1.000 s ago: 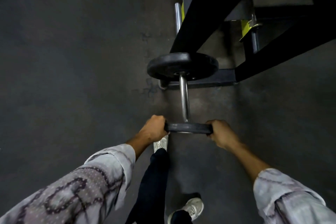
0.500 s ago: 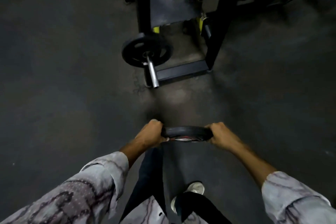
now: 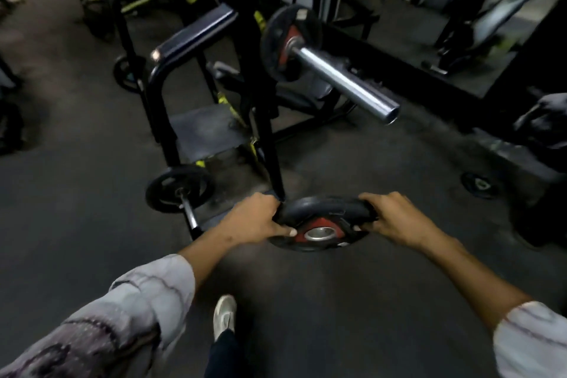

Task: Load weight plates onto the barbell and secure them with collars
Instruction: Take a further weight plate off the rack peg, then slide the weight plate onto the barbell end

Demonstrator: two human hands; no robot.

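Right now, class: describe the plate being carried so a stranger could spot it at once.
Start at the black rack mid-floor. Just in front, the left hand and right hand grip a black plate by its rim. Unlike the others, it is on no bar.

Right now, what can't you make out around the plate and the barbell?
- Plate underside: faces away from the head camera.
- Barbell sleeve: shaft hidden behind the loaded plate.
- Collars: none visible.
- Fingertips of both hands: wrapped under the rim.
- Background machines: blurred.
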